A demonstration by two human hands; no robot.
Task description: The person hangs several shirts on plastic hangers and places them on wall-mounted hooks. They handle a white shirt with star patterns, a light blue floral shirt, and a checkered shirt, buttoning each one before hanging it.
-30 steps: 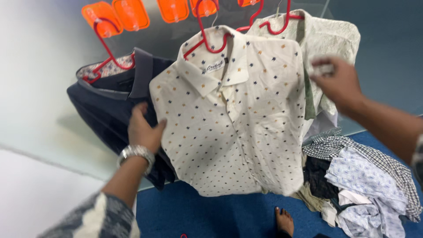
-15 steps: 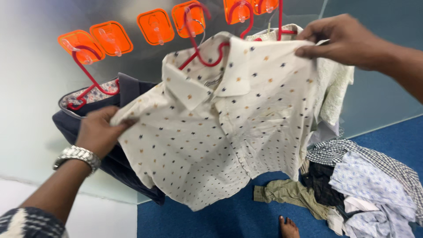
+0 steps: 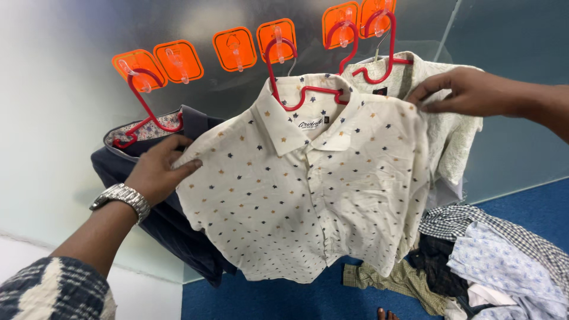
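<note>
Glass wall (image 3: 71,118) bears orange hooks (image 3: 178,60) above blue floor (image 3: 308,299)

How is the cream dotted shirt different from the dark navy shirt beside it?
The cream shirt is light with small dark and tan marks; the navy shirt is plain dark with a floral collar lining. The cream shirt hangs in front, spread between the left hand and right hand; the navy shirt hangs partly hidden behind it, and neither hand grips it. Both hang on red hangers from orange wall hooks.
</note>
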